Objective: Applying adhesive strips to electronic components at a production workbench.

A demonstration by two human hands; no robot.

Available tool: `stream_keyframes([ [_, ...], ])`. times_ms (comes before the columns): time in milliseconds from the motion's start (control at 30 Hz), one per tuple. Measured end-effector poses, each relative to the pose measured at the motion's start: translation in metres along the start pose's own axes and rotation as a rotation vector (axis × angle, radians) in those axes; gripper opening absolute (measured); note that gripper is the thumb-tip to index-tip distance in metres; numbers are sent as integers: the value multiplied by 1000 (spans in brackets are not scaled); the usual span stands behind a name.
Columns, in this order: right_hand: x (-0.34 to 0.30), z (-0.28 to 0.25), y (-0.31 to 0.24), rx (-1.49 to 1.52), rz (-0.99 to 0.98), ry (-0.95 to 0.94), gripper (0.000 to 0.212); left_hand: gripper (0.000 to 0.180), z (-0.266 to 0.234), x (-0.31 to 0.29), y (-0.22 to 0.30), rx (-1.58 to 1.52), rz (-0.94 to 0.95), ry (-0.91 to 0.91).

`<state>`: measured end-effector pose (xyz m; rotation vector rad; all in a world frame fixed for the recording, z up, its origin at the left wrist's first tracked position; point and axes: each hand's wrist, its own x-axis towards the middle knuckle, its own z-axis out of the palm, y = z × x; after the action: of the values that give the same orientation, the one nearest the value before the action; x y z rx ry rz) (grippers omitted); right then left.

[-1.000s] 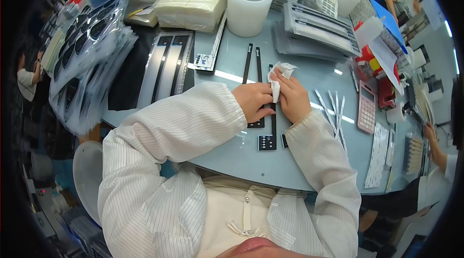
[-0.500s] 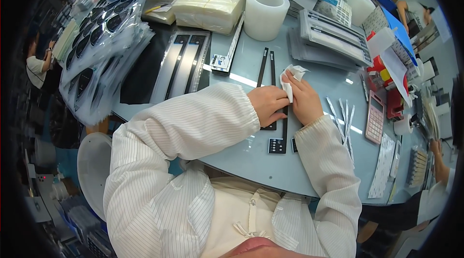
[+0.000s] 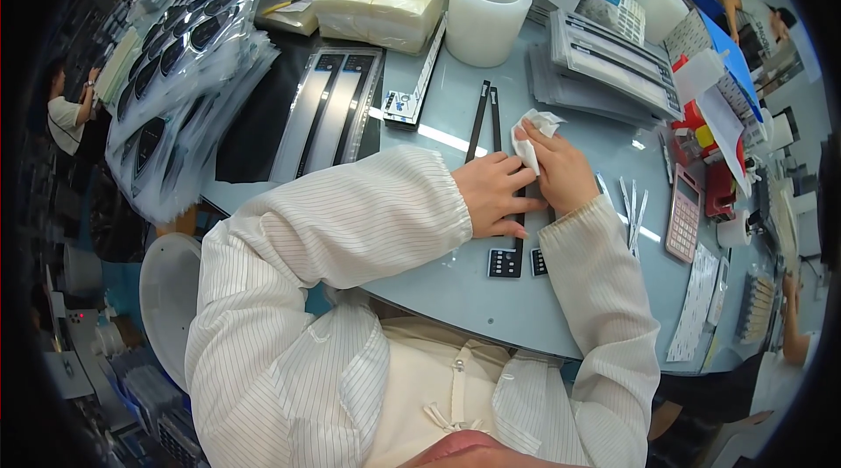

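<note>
Several thin black strips lie on the table, and one black strip [image 3: 505,263] has a wider foot with small white marks toward me. My left hand [image 3: 498,195] lies across the strips with its fingers spread, covering their middles. Against its fingertips is my right hand [image 3: 568,172], closed on a crumpled white tissue [image 3: 531,142] that rests over a strip. Beneath my right wrist shows the foot of another black strip [image 3: 538,262]. The far ends of two strips stick out beyond my left hand.
Silvery thin strips [image 3: 632,209] and a pink calculator [image 3: 683,214] lie to the right. Beyond my hands stand a clear film roll [image 3: 487,19], a wrapped pale stack [image 3: 381,8] and packaged strips [image 3: 613,65]. Plastic-sleeved sheets [image 3: 180,117] hang over the left side.
My left hand has shifted slightly right and its fingers have spread flat, covering a strip's foot that showed before. My right hand and the tissue have moved a little to the right.
</note>
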<state>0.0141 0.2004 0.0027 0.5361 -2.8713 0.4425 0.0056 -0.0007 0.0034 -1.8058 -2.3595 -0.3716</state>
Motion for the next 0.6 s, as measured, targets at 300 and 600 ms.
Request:
stream_keyframes([
  [300,4,8,-2,123,32,55,46,47,1,-3,1,-25,-2,51],
  [600,-15,3,-4,158,19,44,47,40,4,-4,1,3,12,116],
])
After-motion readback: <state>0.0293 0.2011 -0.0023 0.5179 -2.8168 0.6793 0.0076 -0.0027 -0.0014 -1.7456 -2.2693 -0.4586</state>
